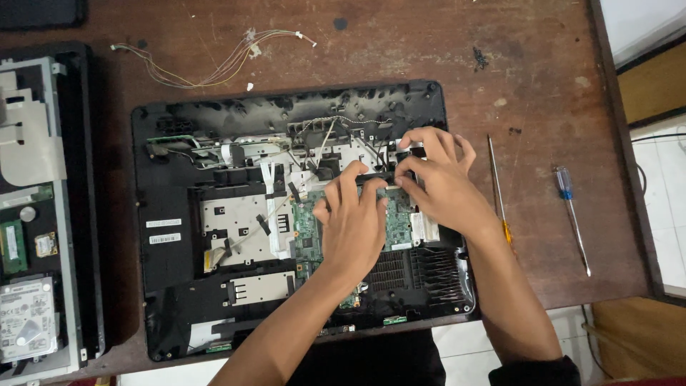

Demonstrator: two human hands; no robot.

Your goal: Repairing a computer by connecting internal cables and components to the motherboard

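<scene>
- Looking down from the head camera, an opened laptop base (214, 214) lies flat on a worn brown wooden tabletop (400, 50), its inner side up, with metal shields, ribbon cables and a green circuit board (309, 230) showing.
- The left hand (351, 225) rests over the right part of that board, its fingers (348, 182) curled and pinching the left end of a small black bar-shaped part (380, 176) near the middle of the base.
- The right hand (437, 182) meets it from the right, fingers (413, 166) bent and grasping the other end of the same black part; the two hands touch or nearly touch over it.
- Just above the hands, thin twisted wires (343, 121) run across the top inner edge of the base.
- Below the hands sits a dark ribbed vent section (421, 271) in the lower right corner of the base.
- Right of the base, near the right wrist, a long thin screwdriver (496, 186) lies on the tabletop, and further right a second screwdriver with a blue handle (570, 214).
- Above the base lies a loose bundle of coloured wires (214, 64); a few small dark screws (479, 58) lie at the upper right.
- At the left edge, well apart from the hands, another opened device (36, 214) shows a hard drive (26, 318) and a memory module (12, 244).
</scene>
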